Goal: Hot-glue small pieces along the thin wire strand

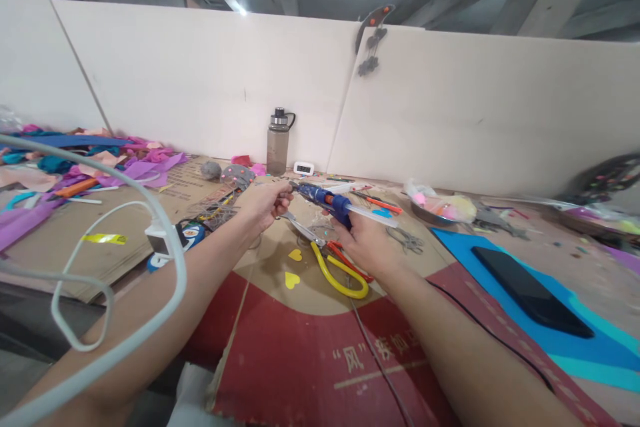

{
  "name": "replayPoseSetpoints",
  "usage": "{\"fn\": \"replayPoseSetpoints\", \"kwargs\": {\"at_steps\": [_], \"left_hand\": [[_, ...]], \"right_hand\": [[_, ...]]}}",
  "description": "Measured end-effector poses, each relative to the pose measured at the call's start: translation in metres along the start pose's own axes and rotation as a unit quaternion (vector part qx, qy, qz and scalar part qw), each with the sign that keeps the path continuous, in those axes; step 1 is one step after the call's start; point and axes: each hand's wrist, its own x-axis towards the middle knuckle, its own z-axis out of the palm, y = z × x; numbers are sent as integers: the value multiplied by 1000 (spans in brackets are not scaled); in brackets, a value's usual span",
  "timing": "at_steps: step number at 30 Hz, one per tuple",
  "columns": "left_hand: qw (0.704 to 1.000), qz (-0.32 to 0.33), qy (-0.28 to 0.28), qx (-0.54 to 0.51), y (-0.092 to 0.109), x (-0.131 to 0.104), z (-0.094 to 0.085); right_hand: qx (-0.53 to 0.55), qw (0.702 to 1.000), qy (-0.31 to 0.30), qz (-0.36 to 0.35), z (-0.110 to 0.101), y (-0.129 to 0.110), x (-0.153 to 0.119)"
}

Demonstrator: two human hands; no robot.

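Note:
My right hand grips a blue hot glue gun, its nozzle pointing left and a clear glue stick sticking out of its back. At the nozzle tip, my left hand is closed in a pinch; whatever sits between its fingers is too small to make out. Below the two hands lie scissors with yellow handles and a red-handled tool partly behind my right hand. Two yellow paper hearts rest on the cardboard nearby.
A white cable loops across the left foreground. A drink bottle and small digital clock stand by the white partition. Fabric scraps pile up left. On the right are a black phone on blue sheets and a bowl.

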Motion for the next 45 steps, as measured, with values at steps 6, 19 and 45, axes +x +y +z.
{"fn": "replayPoseSetpoints", "kwargs": {"at_steps": [6,19,45], "left_hand": [[1000,-11,-3,-16,1,2,-2],[1000,-7,-17,-21,4,0,-1],[1000,2,-21,-13,5,-2,-1]], "right_hand": [[18,1000,-1,3,-2,-5,1],[18,1000,2,9,-3,-6,3],[30,999,12,25,-3,-7,4]]}}
